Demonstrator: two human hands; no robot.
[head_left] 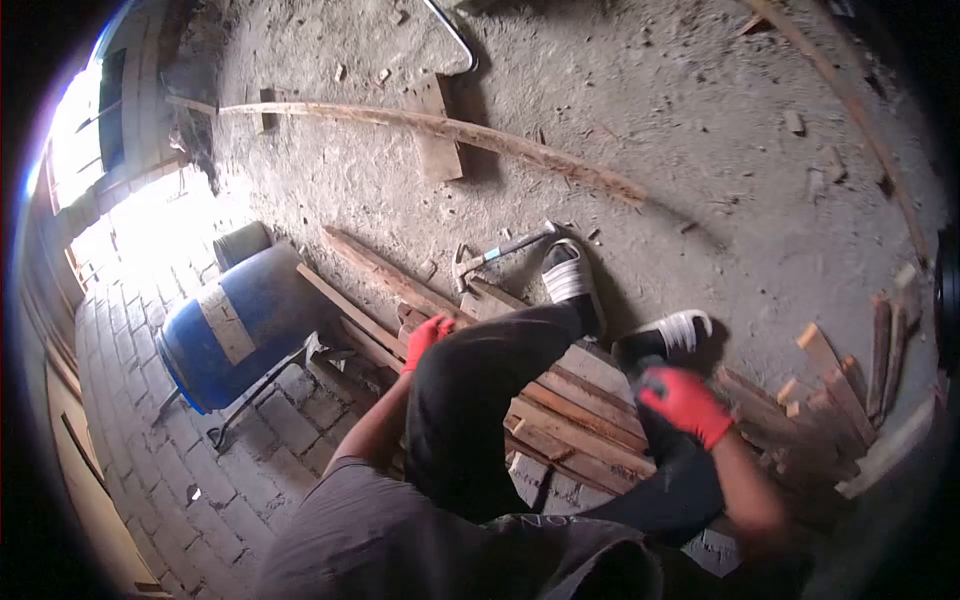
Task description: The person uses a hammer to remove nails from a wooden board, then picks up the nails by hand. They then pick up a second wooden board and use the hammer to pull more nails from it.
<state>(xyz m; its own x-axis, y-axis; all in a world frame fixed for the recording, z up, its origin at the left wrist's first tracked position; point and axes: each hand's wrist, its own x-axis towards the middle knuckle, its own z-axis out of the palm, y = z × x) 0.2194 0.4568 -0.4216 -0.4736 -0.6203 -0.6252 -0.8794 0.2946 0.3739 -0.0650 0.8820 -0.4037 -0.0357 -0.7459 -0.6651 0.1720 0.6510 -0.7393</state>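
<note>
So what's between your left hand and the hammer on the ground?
In the head view, only wooden planks lie between the left hand and the hammer. The hand sits on the planks; the hammer rests just beyond them on the dirt floor.

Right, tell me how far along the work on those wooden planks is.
Done: several planks already lie side by side under the legs. In hand: the left hand, in a red glove, reaches down to the planks' far end; the gloved right hand is by the knee, and its grip cannot be made out. Left: the hammer lies untouched on the ground, and loose wood scraps sit apart.
</note>
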